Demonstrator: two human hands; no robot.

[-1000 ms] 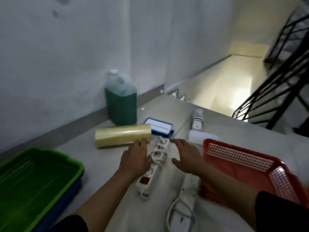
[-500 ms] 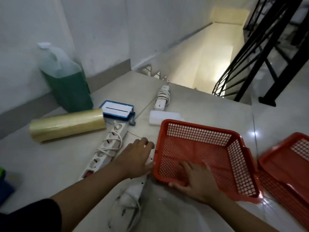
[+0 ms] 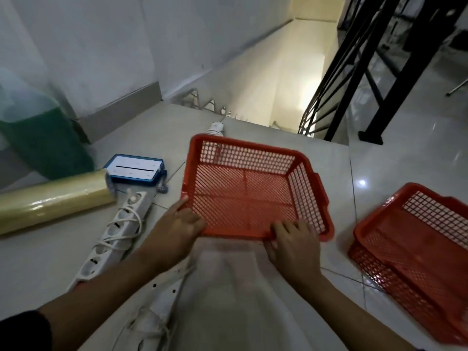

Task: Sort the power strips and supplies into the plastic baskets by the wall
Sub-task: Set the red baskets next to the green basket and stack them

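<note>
An empty red mesh basket (image 3: 296, 158) is tilted up off the tiled floor in front of me. My left hand (image 3: 174, 231) grips its near left corner and my right hand (image 3: 291, 244) grips its near rim. A long white power strip (image 3: 114, 234) wrapped in its cord lies on the floor to the left of my left hand. Another white power strip (image 3: 162, 307) lies under my left forearm. A third strip (image 3: 215, 127) shows just past the basket's far edge.
A second red basket (image 3: 417, 249) sits at the right. A yellowish film roll (image 3: 53, 198), a blue-and-white box (image 3: 134, 168) and a green liquid jug (image 3: 38, 127) stand by the left wall. Stairs drop away ahead, beside a black railing (image 3: 379, 67).
The view swung right, and the green basket left the frame. Both hands moved from the power strip to the red basket, took hold of its near edge and lifted it.
</note>
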